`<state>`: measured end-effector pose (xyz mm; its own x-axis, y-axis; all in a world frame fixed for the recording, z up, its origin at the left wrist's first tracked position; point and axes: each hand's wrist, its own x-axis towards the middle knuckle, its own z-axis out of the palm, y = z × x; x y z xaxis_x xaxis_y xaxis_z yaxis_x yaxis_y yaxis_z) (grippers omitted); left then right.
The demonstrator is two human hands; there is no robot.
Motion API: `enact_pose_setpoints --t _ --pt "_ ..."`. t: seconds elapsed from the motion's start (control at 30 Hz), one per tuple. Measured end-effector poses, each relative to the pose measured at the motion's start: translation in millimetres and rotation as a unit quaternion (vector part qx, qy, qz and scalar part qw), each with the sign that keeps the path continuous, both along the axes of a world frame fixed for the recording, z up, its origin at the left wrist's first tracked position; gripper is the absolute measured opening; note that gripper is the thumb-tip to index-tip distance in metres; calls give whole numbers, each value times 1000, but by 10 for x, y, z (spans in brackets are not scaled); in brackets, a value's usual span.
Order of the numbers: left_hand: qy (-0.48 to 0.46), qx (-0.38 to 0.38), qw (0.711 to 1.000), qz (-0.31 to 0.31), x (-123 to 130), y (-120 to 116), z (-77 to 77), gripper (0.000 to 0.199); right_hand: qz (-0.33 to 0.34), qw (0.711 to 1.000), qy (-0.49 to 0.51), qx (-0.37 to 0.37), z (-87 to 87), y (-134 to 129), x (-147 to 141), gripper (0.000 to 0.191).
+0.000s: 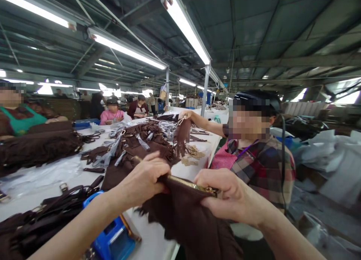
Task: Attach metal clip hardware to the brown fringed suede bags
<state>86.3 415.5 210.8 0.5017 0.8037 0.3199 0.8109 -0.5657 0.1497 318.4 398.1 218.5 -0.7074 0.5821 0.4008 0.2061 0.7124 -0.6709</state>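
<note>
Tabletop behind 2 bent hands [149, 175]

Quantities: wearer's left hand [149, 177], one; wearer's right hand [232, 194], one; zippered brown bag [194, 218], one; gold-toned zipper [184, 182], one; foreground blue plastic item [113, 239], one; plaid shirt [258, 162], one; green apron [23, 120], one; large overhead light tubes [188, 30], three. Fringed brown pieces [146, 134], tan pieces [194, 152]: several each, overlapping; exact count indeterminable.

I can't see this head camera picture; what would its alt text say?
Two bare hands, left and right, hold up a dark brown fringed piece by its gold zipper. Beyond, more brown pieces cover a long white table, with people working around it under tube lights.
</note>
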Motion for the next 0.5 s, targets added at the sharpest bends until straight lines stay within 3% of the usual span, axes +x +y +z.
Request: enact_pose_setpoints --t 0.03,0.07,0.17,0.27,0.37,0.43,0.5 --pt "-2 -59 998 11 -12 -31 22 5 -7 1000 12 -14 -15 -3 34 5" --pt "-9 -104 994 24 -39 -62 25 9 -15 999 33 -35 -42 16 68 5" --pt "0 -128 991 48 -172 -144 -21 19 -63 986 131 -82 -181 179 139 23" --pt "67 -120 986 95 -311 -212 -39 22 -138 972 191 -11 -352 402 86 30" --pt "130 -135 970 158 -396 -288 37 22 -147 970 168 99 -509 549 -100 32" --pt "154 -145 960 185 -425 -339 116 24 -140 971 165 98 -610 587 -243 38" --pt "168 -154 953 202 -451 -386 188 26 -133 972 190 47 -708 597 -360 44"
